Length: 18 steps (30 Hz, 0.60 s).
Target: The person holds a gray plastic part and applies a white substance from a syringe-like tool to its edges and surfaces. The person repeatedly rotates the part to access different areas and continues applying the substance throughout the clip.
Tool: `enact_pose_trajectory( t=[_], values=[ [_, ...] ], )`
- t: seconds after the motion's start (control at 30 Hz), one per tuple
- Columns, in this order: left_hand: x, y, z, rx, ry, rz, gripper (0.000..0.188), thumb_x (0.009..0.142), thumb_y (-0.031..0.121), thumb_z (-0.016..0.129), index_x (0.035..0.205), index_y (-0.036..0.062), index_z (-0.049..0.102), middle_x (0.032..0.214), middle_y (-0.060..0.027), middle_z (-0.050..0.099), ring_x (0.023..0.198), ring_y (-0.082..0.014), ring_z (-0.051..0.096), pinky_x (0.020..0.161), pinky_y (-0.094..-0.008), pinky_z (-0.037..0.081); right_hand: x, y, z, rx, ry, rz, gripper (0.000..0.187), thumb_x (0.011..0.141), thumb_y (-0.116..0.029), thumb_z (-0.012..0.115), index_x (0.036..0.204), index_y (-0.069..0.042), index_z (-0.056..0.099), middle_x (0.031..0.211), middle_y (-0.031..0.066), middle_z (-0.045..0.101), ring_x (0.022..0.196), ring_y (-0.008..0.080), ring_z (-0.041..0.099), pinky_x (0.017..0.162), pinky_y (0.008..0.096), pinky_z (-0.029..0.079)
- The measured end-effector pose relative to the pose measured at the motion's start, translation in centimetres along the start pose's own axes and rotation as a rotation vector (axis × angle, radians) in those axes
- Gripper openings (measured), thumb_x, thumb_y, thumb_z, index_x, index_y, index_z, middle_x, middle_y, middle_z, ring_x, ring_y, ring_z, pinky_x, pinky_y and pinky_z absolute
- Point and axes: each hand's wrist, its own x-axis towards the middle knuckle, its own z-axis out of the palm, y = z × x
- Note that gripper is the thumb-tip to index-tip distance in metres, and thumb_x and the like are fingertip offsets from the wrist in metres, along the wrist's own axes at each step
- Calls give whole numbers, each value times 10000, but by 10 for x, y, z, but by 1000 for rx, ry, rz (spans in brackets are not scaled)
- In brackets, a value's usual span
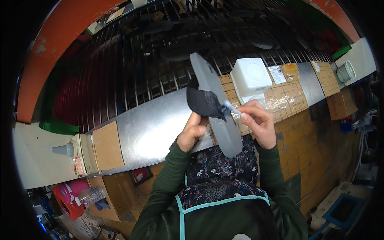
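Note:
A slide sandal with a grey sole [227, 138] and a wide black strap [204, 104] is held up in front of me, toe and heel pointing obliquely up and down. My left hand [191, 134] grips it from the left, its fingers partly hidden behind the strap and sole. Between the thumb and fingers of my right hand [259, 123] is a small brush [232, 107] with a pale handle. Its tip is at the strap's right edge, where the strap meets the sole; whether it touches is hard to tell.
Beyond a metal ledge [146, 132], metal rollers [156, 72] carry several dark soles. A white square container [251, 76] stands on taped cardboard [286, 96] behind the brush. Flat cardboard [108, 146] lies left. A clear bottle [93, 195] and a pink jug [76, 189] are lower left.

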Motion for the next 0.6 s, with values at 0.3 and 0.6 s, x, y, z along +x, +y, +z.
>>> enact_pose_trajectory(
  t=[0.3,0.6],
  values=[
    [11,5,-16,540,-1,32,995,553,53,895,1387,-40,361,1212,-129,585,1121,-223,572,1032,-368,422,-13,3,0,-9,0,129,165,879,-22,637,1025,32,691,972,52,552,874,118,525,763,234,410],
    [11,10,-21,828,114,191,1251,498,148,930,1499,-12,197,1060,-128,664,989,-240,647,928,-353,479,-28,-22,-11,-349,-3,96,163,835,13,663,985,8,726,915,49,548,814,114,537,678,223,420]
  ],
)
